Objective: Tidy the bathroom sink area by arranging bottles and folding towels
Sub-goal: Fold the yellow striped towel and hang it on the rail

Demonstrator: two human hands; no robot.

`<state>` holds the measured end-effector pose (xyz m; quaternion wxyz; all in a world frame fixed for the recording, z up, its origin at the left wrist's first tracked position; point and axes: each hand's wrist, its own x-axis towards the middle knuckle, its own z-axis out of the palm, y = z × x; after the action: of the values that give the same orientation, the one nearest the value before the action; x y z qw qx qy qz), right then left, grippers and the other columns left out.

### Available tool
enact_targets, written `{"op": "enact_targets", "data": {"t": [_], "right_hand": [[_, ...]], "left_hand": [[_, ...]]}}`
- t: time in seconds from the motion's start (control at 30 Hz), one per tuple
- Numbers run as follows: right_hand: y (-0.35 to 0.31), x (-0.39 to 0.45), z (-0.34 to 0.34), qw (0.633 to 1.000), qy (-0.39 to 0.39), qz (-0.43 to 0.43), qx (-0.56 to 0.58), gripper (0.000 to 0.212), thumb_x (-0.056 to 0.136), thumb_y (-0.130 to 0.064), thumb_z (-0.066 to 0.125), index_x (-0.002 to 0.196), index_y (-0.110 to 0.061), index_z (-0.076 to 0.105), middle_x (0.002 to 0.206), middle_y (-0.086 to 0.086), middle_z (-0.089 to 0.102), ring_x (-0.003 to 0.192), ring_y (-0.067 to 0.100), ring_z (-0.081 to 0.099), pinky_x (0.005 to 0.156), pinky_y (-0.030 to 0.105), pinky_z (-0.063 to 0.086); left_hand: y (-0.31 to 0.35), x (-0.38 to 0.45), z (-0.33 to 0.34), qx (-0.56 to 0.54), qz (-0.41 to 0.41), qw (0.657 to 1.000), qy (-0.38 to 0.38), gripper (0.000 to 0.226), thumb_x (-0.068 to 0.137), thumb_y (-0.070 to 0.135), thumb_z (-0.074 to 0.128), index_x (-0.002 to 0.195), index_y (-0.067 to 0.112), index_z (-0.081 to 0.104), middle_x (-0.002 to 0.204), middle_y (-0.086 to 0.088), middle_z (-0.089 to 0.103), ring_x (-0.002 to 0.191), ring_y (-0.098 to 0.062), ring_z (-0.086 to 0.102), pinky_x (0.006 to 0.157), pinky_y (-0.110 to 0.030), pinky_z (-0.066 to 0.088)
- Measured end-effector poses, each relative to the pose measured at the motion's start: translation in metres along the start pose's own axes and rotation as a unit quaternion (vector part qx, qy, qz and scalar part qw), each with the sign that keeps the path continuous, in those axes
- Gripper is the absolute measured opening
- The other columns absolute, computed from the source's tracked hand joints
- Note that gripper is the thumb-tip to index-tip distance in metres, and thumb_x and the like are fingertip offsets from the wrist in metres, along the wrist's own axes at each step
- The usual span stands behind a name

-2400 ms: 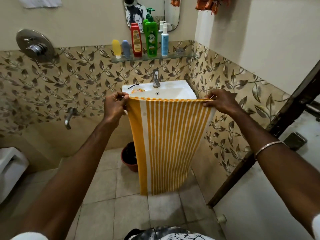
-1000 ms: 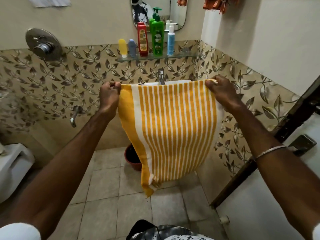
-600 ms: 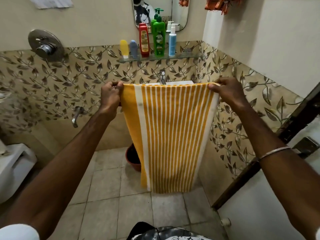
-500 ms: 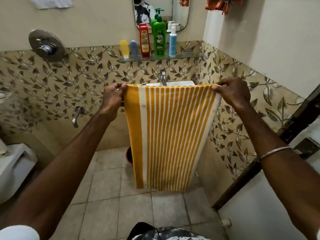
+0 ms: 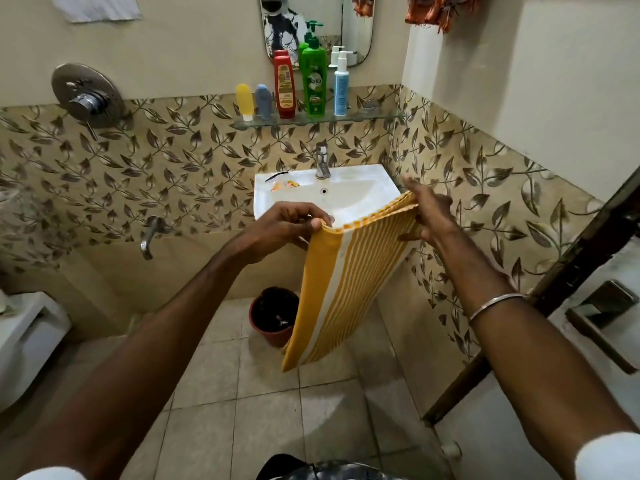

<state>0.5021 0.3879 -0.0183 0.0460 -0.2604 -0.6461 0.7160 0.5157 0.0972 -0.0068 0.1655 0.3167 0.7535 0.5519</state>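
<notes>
1. A yellow-and-white striped towel [image 5: 349, 271] is held in the air in front of the white wash basin [image 5: 349, 195], its lower end hanging free above the tiled floor [image 5: 263, 410].
2. The towel's left top corner is pinched by the left hand [image 5: 287, 226], thumb pressed onto the cloth against the fingers.
3. The right top corner is kept by the right hand [image 5: 427, 211]; the cloth is seen against the palm with the fingers largely extended, so it cannot be told how firmly that corner is gripped.
4. On the glass shelf [image 5: 367, 116] above the chrome tap [image 5: 322, 161], five bottles are lined up: a yellow tube [image 5: 244, 101], a grey-blue tube [image 5: 264, 101], a red bottle [image 5: 284, 85], a green pump bottle [image 5: 314, 81] and a white-and-blue pump bottle [image 5: 341, 85].
5. "Vatika" can be read on the green pump bottle; the print on the other labels is too small to be made out.
6. A small orange sachet [image 5: 289, 183] is seen on the basin's left rim, its writing illegible.
7. A reddish-brown bucket [image 5: 272, 315] stands on the floor below the basin, partly hidden by the towel.
8. A silver bangle [image 5: 495, 304] is worn on the right wrist.
</notes>
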Motion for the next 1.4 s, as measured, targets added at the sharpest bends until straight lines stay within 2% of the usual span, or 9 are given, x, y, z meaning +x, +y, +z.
{"op": "enact_targets", "data": {"t": [0.1, 0.23, 0.33, 0.4, 0.57, 0.73, 0.9, 1.13, 1.4], "right_hand": [[0.009, 0.009, 0.013, 0.997, 0.012, -0.003, -0.072, 0.122, 0.059, -0.051, 0.088, 0.151, -0.007, 0.020, 0.131, 0.000, 0.053, 0.117, 0.027, 0.050, 0.079, 0.061, 0.055], [0.015, 0.014, 0.021, 0.990, 0.019, 0.006, -0.143, 0.070, 0.077, -0.017, 0.077, 0.129, 0.004, 0.034, 0.108, 0.005, 0.060, 0.105, 0.024, 0.057, 0.084, 0.054, 0.057], [0.011, 0.021, 0.012, 0.990, -0.021, 0.030, -0.135, 0.103, 0.079, -0.004, 0.065, 0.153, -0.015, -0.004, 0.096, 0.008, 0.058, 0.095, 0.023, 0.059, 0.069, 0.045, 0.059], [0.008, 0.025, 0.003, 0.985, -0.055, 0.035, -0.157, 0.086, 0.079, 0.001, 0.065, 0.141, -0.031, 0.014, 0.094, 0.010, 0.057, 0.085, 0.022, 0.060, 0.055, 0.038, 0.058], [0.002, 0.021, -0.013, 0.954, -0.145, 0.003, -0.263, 0.075, 0.081, 0.014, 0.061, 0.143, -0.014, 0.028, 0.116, 0.016, 0.049, 0.091, 0.028, 0.059, 0.052, 0.035, 0.057], [-0.013, 0.004, -0.008, 0.897, -0.274, -0.043, -0.343, 0.099, 0.077, 0.021, 0.061, 0.149, -0.035, 0.024, 0.134, 0.011, 0.039, 0.109, 0.042, 0.060, 0.071, 0.047, 0.060], [-0.017, -0.007, 0.004, 0.876, -0.365, -0.071, -0.307, 0.102, 0.063, 0.018, 0.063, 0.145, -0.033, 0.032, 0.144, 0.016, 0.044, 0.123, 0.046, 0.053, 0.065, 0.038, 0.051], [-0.029, -0.033, 0.010, 0.819, -0.451, -0.115, -0.335, 0.092, 0.072, 0.025, 0.059, 0.145, -0.024, 0.032, 0.119, 0.026, 0.052, 0.084, 0.030, 0.060, 0.055, 0.030, 0.051], [-0.036, -0.050, 0.007, 0.832, -0.389, -0.140, -0.369, 0.086, 0.078, 0.023, 0.053, 0.143, -0.029, 0.033, 0.089, 0.011, 0.053, 0.061, 0.012, 0.055, 0.045, 0.022, 0.044]], "left_hand": [[-0.002, 0.007, 0.011, 0.006, -0.004, 0.999, -0.044, 0.018, 0.093, 0.021, 0.058, 0.105, 0.016, 0.071, 0.102, 0.005, 0.071, 0.096, -0.020, 0.067, 0.081, -0.043, 0.058], [-0.005, 0.011, 0.014, 0.011, -0.019, 0.997, -0.078, 0.017, 0.095, 0.014, 0.058, 0.107, 0.014, 0.071, 0.101, 0.002, 0.074, 0.089, -0.020, 0.070, 0.075, -0.040, 0.059], [-0.012, 0.010, 0.008, 0.007, -0.028, 0.997, -0.076, 0.020, 0.092, 0.022, 0.061, 0.107, 0.015, 0.072, 0.105, -0.011, 0.073, 0.087, -0.024, 0.069, 0.068, -0.033, 0.059], [-0.019, 0.009, 0.000, 0.012, -0.033, 0.998, -0.060, 0.020, 0.092, 0.023, 0.060, 0.107, 0.016, 0.072, 0.105, -0.012, 0.072, 0.087, -0.023, 0.069, 0.065, -0.031, 0.059], [-0.034, 0.010, -0.017, 0.006, -0.043, 0.997, 0.064, 0.016, 0.099, 0.018, 0.055, 0.104, 0.016, 0.070, 0.087, 0.006, 0.070, 0.078, -0.014, 0.067, 0.061, -0.031, 0.057], [-0.035, 0.029, -0.011, 0.024, -0.029, 0.987, 0.159, 0.019, 0.103, 0.019, 0.049, 0.107, 0.010, 0.066, 0.096, -0.003, 0.065, 0.085, -0.015, 0.065, 0.066, -0.031, 0.057], [-0.032, 0.049, 0.000, -0.013, 0.003, 0.972, 0.237, 0.018, 0.104, 0.020, 0.047, 0.106, 0.013, 0.064, 0.099, -0.001, 0.063, 0.095, -0.015, 0.061, 0.081, -0.039, 0.056], [-0.018, 0.062, 0.012, -0.141, 0.032, 0.984, 0.107, 0.020, 0.106, 0.024, 0.043, 0.104, 0.015, 0.061, 0.103, -0.009, 0.065, 0.096, -0.024, 0.061, 0.084, -0.043, 0.053], [-0.008, 0.055, 0.016, -0.118, 0.004, 0.992, 0.043, 0.021, 0.106, 0.031, 0.039, 0.103, 0.025, 0.060, 0.093, 0.004, 0.064, 0.089, -0.017, 0.059, 0.082, -0.042, 0.047]]}}
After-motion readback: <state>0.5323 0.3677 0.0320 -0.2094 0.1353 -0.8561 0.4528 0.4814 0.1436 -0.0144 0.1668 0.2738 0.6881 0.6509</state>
